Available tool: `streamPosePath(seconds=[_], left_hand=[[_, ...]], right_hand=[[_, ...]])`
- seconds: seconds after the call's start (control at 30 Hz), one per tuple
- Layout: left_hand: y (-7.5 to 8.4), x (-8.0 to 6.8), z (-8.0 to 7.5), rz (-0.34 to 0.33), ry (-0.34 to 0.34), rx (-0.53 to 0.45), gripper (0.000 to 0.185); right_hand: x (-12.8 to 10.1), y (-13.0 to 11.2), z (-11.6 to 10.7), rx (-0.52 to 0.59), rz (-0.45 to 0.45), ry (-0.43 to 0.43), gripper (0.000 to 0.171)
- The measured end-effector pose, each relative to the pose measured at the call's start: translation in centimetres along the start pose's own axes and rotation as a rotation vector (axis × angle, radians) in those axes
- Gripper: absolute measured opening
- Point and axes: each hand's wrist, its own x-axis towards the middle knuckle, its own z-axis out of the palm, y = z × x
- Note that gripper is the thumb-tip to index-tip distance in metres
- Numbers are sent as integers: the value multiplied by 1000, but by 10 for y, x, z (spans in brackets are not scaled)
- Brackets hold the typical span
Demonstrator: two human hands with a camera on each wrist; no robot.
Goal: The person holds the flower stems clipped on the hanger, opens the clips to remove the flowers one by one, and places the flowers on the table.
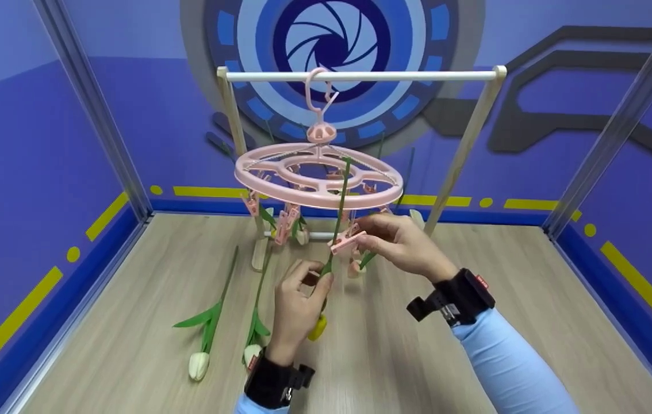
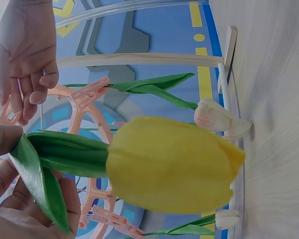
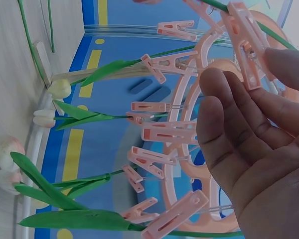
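My left hand (image 1: 297, 305) pinches the green stem of a yellow tulip (image 2: 174, 164) just by its leaves, with the bloom pointing down. The stem rises in front of a round pink clip hanger (image 1: 241, 175). My right hand (image 1: 403, 244) pinches the handle end of a pink clothespin (image 3: 246, 45) between thumb and fingers. The clothespin's jaws meet the tulip stem above my left hand. Other pink clothespins (image 3: 174, 219) dangle from the ring, several of them with pale tulips (image 2: 212, 115) hanging head down.
The hanger hooks over a white rod (image 1: 418, 76) on a wooden stand (image 1: 464, 149). On the wooden tabletop (image 1: 130, 322), left of my left hand, lie two white tulips, one further left (image 1: 198, 366) and one closer (image 1: 252, 352). Blue patterned panels (image 1: 15, 144) enclose the back and sides.
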Motion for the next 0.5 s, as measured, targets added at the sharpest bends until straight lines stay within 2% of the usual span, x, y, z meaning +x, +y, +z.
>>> streamPosePath(seconds=[0.5], left_hand=[[-1,0,-2,32,2,-6,5]], right_hand=[[-3,0,0,-80,-15,68,18]])
